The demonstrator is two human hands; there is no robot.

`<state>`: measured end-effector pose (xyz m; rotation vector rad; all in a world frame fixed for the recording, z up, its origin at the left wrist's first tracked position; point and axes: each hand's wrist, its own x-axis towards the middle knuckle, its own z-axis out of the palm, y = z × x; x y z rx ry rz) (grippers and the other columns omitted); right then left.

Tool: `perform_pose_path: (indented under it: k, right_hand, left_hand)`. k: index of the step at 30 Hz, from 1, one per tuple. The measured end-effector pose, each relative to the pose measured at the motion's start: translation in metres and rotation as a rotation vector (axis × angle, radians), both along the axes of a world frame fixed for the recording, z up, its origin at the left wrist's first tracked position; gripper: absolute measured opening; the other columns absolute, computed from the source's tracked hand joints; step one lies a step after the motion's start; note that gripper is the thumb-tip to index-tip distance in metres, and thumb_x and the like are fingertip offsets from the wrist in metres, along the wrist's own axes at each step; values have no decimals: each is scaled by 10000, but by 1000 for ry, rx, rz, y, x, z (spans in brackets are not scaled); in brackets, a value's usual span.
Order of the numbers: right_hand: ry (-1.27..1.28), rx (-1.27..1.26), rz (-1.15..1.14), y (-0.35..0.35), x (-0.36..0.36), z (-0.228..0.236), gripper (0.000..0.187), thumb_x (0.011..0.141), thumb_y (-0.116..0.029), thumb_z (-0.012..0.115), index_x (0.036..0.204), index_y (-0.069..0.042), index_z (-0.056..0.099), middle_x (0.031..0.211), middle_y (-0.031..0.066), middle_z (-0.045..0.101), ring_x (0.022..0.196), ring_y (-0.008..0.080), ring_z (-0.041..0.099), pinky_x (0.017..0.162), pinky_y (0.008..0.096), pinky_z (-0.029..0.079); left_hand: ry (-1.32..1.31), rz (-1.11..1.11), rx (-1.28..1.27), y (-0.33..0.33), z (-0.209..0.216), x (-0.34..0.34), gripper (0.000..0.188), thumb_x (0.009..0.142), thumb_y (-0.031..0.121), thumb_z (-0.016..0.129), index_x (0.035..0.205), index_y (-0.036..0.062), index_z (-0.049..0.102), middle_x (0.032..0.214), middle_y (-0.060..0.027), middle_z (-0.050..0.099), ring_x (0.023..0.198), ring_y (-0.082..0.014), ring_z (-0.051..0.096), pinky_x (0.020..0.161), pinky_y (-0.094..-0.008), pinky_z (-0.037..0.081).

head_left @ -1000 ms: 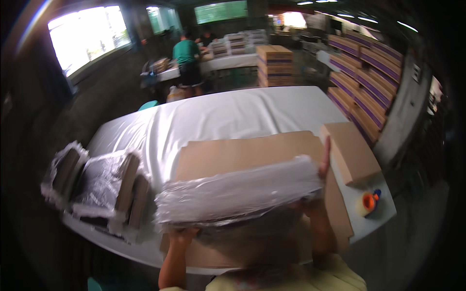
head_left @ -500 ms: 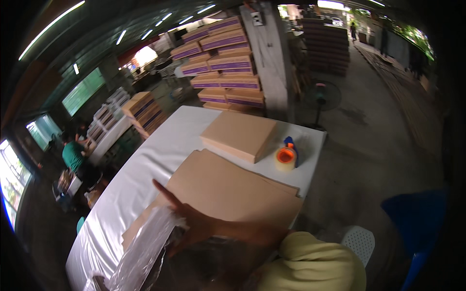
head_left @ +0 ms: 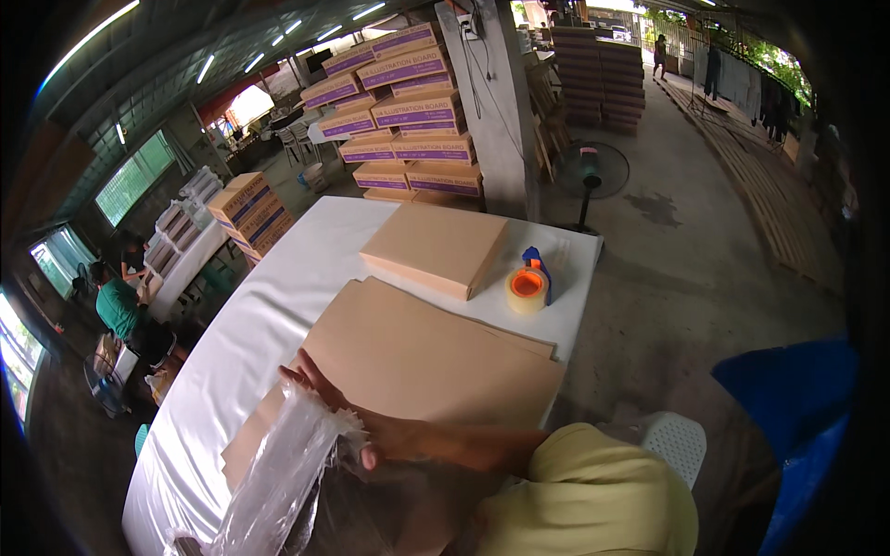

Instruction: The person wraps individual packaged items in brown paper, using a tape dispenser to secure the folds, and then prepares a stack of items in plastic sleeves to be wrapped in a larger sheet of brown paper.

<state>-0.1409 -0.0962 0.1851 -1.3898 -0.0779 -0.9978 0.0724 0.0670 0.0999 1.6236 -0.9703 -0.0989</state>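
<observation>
**Plastic-wrapped bundle at table's near edge, right hand at its end**

Head view, the one feed I work from.

Item: plastic-wrapped bundle (head_left: 264,486), clear crinkled film, at the lower left of my picture, running off the bottom edge; standing aslant in front of the cardboard sheets.

Item: right hand (head_left: 329,391), bare, at the bundle's upper end. Part-open: fingers stretched along the film, thumb apart on the near side. It touches the film; whether it grips or only presses, I cannot tell. Its forearm comes out of a pale yellow sleeve (head_left: 593,491).

Item: left hand, outside my picture; state cannot be told.

Item: cardboard sheets (head_left: 436,357), plain brown, flat, layered at the right corner, on a table (head_left: 269,329) with a glossy white cover.

Item: brown box (head_left: 431,243), closed, just beyond the sheets.

Item: tape roll (head_left: 526,298), orange core, just right of the box, with a blue tool (head_left: 532,257) behind it.

Surroundings: cartons with purple bands (head_left: 408,120), stacked beside a grey pillar (head_left: 501,120); floor fan (head_left: 590,171) to the right; white perforated stool (head_left: 677,445) near the sleeve; co-worker in green (head_left: 118,306) at far left.
</observation>
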Motion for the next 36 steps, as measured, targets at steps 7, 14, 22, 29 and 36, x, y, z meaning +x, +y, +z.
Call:
perform_pose_path:
  k: [7, 14, 22, 29, 36]
  right_hand:
    - [543, -160, -201, 8, -13, -110, 1231, 558, -552, 777, 1424, -13, 88, 1461, 181, 193, 1336, 317, 223, 1075, 407, 225]
    - [1166, -607, -152, 10, -52, -125, 981, 609, -348, 790, 1397, -85, 268, 1436, 174, 238, 1293, 332, 292, 1025, 441, 321]
    - [67, 128, -532, -129, -68, -71, 773, 913, -599, 223, 1443, -126, -85, 1516, 72, -102, 1394, 199, -61, 1113, 373, -17]
    - [-16, 19, -343, -39, 33, -27, 830, 810, -434, 459, 1435, -90, 35, 1461, 102, 97, 1338, 197, 117, 1080, 359, 119]
    - [-85, -74, -316, -20, 14, 20, 927, 707, -269, 695, 1428, -53, 155, 1407, 131, 296, 1282, 195, 296, 1047, 345, 254]
  left_hand:
    - [106, 13, -198, 9, 33, 2, 763, 629, 188, 798, 1253, -39, 423, 1152, -146, 530, 1022, -269, 518, 898, -382, 417]
    - [213, 14, -345, 43, 49, 18, 749, 640, 176, 785, 1257, -40, 419, 1157, -146, 529, 1024, -268, 518, 901, -381, 415]
    - [298, -60, -426, 64, 53, 12, 715, 663, 144, 745, 1267, -42, 411, 1166, -145, 527, 1027, -266, 517, 911, -380, 407]
    - [241, -10, -413, 64, 54, 13, 696, 684, 85, 698, 1291, -42, 383, 1212, -138, 499, 1075, -248, 486, 940, -367, 377]
    - [207, 27, -355, 58, 61, 1, 641, 718, 135, 653, 1282, -30, 398, 1234, -131, 480, 1100, -252, 458, 960, -362, 347]
